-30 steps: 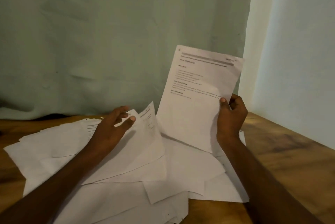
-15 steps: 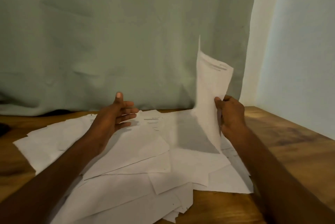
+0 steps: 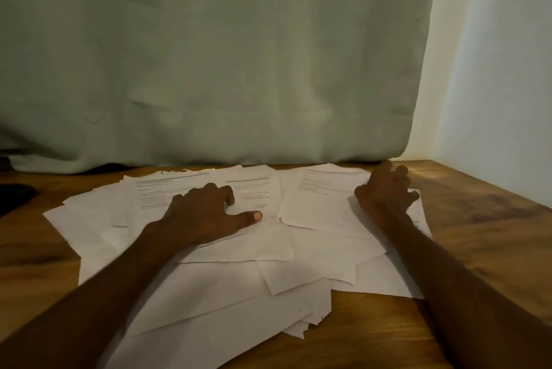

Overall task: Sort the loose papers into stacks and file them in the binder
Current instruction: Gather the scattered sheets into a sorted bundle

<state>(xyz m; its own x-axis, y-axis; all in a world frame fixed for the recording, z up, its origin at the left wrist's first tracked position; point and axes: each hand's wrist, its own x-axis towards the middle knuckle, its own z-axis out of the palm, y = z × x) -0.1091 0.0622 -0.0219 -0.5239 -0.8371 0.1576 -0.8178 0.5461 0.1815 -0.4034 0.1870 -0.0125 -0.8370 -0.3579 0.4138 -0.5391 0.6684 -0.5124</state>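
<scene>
Several loose white papers (image 3: pixel 227 288) lie overlapped in a messy spread across the wooden table (image 3: pixel 484 228). My left hand (image 3: pixel 206 213) rests palm down on the sheets near the middle, fingers bent at the tips and thumb stretched out to the right. A printed sheet (image 3: pixel 316 204) lies flat at the back right of the spread. My right hand (image 3: pixel 385 189) hovers over that sheet's right edge with fingers loosely curled and nothing in them. No binder is in view.
A pale green curtain (image 3: pixel 209 70) hangs just behind the table's back edge. A white wall (image 3: pixel 495 85) closes the right side. A dark object (image 3: pixel 15 195) sits at the far left edge of the table. Bare wood shows right of the papers.
My right hand has laid down the printed sheet it held upright and let it go. My left hand has dropped flat onto the papers in the middle.
</scene>
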